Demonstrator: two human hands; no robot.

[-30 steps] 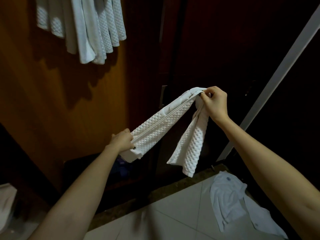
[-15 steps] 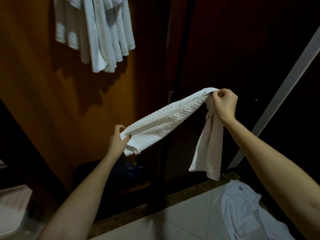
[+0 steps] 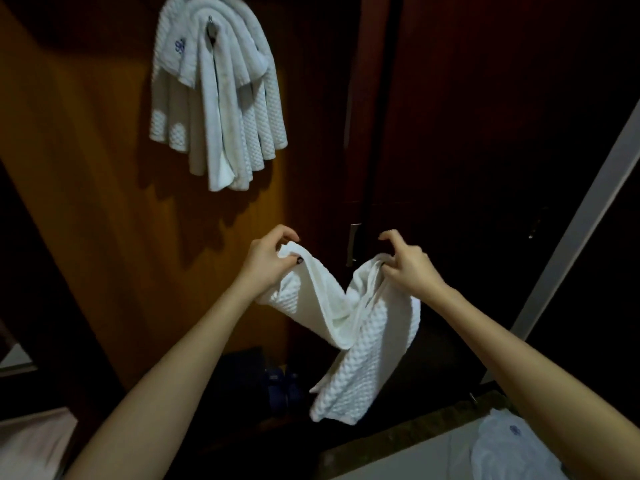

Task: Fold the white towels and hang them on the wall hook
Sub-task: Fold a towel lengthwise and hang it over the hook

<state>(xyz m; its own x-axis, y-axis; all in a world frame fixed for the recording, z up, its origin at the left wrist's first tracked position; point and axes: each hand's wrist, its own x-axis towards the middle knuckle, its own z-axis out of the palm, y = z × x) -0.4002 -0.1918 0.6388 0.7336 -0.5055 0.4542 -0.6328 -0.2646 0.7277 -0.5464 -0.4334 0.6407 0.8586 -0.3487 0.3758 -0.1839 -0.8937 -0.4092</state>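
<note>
A white waffle-textured towel [image 3: 349,327] sags in a V between my two hands in front of the dark cabinet. My left hand [image 3: 268,261] pinches its left end, thumb on top. The towel's right end is gripped by my right hand [image 3: 407,266], and a long fold hangs down below that hand. Up on the wooden wall, several folded white towels [image 3: 218,98] hang over a metal hook [image 3: 211,27], above and to the left of my hands.
A dark wooden cabinet door with a metal handle [image 3: 351,244] stands just behind my hands. A pale slanted frame [image 3: 585,209] runs down the right side. Another white cloth [image 3: 512,448] lies on the light surface at bottom right. Dark blue items [image 3: 280,386] sit low in the shadow.
My hands have come closer together, so the stretched towel now sags in the middle. The view has tilted up, and the hook with its hanging towels now shows in full.
</note>
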